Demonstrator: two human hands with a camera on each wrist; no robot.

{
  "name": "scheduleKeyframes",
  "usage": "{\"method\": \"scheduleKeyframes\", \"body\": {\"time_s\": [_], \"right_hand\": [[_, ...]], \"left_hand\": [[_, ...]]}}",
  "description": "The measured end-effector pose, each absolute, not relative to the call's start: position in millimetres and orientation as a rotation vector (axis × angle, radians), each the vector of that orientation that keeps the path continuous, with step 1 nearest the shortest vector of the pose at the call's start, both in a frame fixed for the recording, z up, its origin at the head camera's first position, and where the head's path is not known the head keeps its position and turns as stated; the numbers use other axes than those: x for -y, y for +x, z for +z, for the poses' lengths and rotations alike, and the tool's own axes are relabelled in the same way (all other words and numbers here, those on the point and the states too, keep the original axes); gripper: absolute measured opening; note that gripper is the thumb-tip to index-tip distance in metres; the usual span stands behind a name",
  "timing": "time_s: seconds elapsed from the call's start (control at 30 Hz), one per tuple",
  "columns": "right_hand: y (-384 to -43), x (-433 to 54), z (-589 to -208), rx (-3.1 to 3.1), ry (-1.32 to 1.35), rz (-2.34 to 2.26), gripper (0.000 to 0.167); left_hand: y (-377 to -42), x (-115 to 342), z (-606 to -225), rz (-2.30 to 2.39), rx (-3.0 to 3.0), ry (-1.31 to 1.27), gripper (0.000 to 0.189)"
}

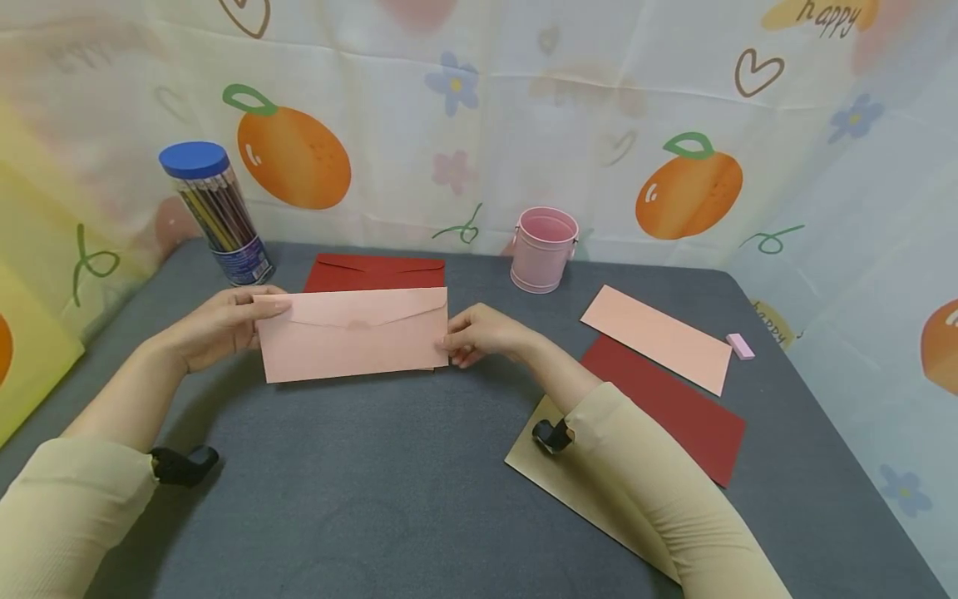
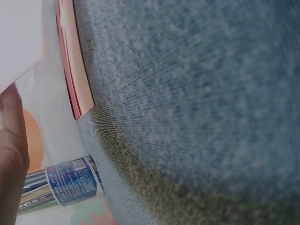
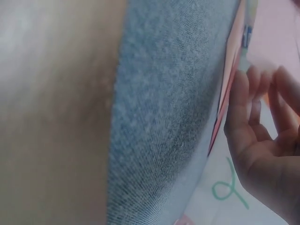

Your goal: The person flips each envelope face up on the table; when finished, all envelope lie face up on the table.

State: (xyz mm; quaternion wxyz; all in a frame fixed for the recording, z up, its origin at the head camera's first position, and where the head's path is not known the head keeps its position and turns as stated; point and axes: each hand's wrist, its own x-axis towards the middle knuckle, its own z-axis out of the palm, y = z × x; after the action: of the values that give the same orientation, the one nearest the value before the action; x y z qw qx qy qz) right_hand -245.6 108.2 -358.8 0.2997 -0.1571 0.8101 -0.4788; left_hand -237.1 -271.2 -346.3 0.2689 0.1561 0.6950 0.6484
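Your left hand [image 1: 224,326] pinches the pink envelope [image 1: 352,343] at its left end, your right hand [image 1: 485,333] its right edge, above the table [image 1: 359,482]; it partly hides the red envelope [image 1: 374,278].

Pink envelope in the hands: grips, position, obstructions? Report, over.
Left grip pinching left end, right grip pinching right edge. Pink envelope raised above table, flap side showing. Red envelope partly hidden behind; nothing seen blocking.
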Motion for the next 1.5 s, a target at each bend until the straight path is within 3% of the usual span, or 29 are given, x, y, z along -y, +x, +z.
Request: {"method": "scheduleKeyframes", "body": {"time_s": [0.23, 0.37, 0.47, 0.7, 0.87, 1.5], "right_hand": [[-243.0, -106.4, -357.4, -2.068, -0.453, -1.212, 0.007], [-242.5, -105.3, -356.4, -2.023, -0.46, -1.263, 0.034], [-241.4, -103.9, -356.4, -1.996, -0.463, -1.282, 0.043], [-232.3, -95.4, -362.2, -1.964, -0.483, -1.265, 0.035], [-227.5, -86.8, -366.8, -2.05, -0.513, -1.2, 0.038], [-214.0, -76.3, -364.9, -2.313, -0.605, -0.936, 0.033]], "left_hand": [[-234.9, 267.7, -348.9, 1.6, -2.157, 0.328, 0.009], [-234.7, 263.9, -349.5, 1.446, -2.217, 0.322, 0.007], [-234.8, 262.9, -350.0, 1.368, -2.222, 0.309, 0.008], [-236.7, 271.2, -355.9, 1.133, -2.285, 0.287, 0.025], [-236.8, 276.6, -358.3, 0.99, -2.337, 0.32, 0.036], [-234.0, 277.9, -362.9, 0.882, -2.328, 0.459, 0.032]]}}
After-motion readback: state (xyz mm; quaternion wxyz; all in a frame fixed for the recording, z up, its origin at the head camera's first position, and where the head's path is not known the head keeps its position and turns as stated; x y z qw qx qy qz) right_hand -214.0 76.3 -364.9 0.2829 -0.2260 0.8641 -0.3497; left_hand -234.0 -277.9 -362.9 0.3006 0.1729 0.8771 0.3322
